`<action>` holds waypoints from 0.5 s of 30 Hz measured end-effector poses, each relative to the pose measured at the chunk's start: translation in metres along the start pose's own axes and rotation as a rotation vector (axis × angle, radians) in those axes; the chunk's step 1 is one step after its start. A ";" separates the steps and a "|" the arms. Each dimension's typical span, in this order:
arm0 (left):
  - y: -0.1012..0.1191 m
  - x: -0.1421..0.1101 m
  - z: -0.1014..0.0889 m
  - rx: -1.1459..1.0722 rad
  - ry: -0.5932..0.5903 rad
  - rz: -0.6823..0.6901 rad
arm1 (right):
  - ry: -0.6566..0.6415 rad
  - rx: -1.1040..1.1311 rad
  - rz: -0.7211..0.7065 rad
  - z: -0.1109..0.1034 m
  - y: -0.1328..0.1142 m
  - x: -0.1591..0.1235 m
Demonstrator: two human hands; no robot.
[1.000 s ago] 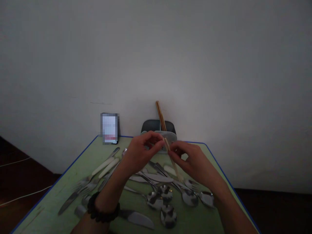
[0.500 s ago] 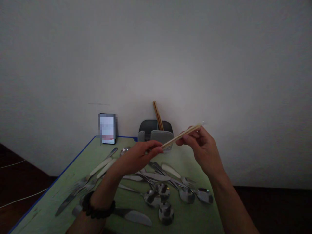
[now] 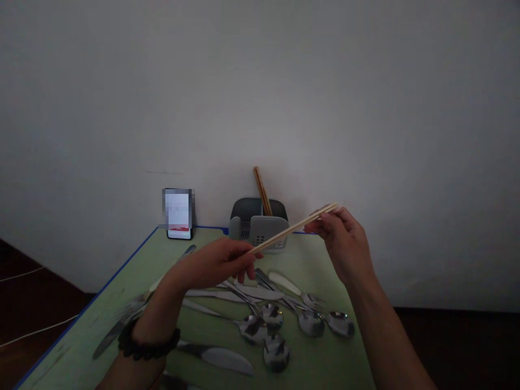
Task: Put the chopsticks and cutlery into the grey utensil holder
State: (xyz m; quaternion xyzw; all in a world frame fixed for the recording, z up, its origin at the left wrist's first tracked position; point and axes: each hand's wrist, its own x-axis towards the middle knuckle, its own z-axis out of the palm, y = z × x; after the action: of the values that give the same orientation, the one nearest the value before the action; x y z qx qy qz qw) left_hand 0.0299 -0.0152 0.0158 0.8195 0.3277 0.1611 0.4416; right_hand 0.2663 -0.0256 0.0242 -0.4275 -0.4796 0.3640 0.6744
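Observation:
A pale pair of wooden chopsticks (image 3: pixel 289 231) slants above the table, higher at its right end. My left hand (image 3: pixel 227 260) pinches the lower left end, and my right hand (image 3: pixel 341 233) grips near the upper right end. A bit of clear wrapper seems to show at the right tip. Behind the chopsticks stands a grey cutlery holder (image 3: pixel 269 234) with brown chopsticks (image 3: pixel 262 190) leaning in it. Under my hands lie several spoons (image 3: pixel 276 352), table knives (image 3: pixel 227 360) and a white-handled fork (image 3: pixel 286 283); my left arm hides part of the cutlery on the left.
The green table (image 3: pixel 325 357) has a blue edge and meets a pale wall (image 3: pixel 260 97). A phone with a lit, blurred screen (image 3: pixel 179 214) is propped at the back left. White cables (image 3: pixel 36 331) run across the dark floor on the left.
My left hand has moved left and slightly down along the chopsticks, baring more of their length. My right hand has shifted a little to the right. The cutlery stays put.

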 end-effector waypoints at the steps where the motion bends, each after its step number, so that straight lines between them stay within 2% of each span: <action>1: -0.001 -0.002 -0.002 0.002 -0.013 0.005 | 0.014 0.007 0.004 -0.001 0.001 0.001; 6: -0.001 -0.008 -0.007 -0.039 -0.075 0.009 | 0.074 0.020 0.000 -0.005 0.004 0.004; 12: -0.004 -0.007 -0.009 0.000 -0.011 -0.071 | 0.057 0.028 0.078 -0.010 0.008 0.007; 15: -0.006 -0.007 -0.009 0.002 -0.024 -0.099 | 0.061 0.093 0.101 -0.011 0.011 0.007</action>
State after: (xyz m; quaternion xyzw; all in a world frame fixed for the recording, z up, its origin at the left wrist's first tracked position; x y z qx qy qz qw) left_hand 0.0176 -0.0121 0.0158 0.8045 0.3627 0.1291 0.4522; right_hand 0.2783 -0.0174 0.0143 -0.4302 -0.4193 0.4063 0.6885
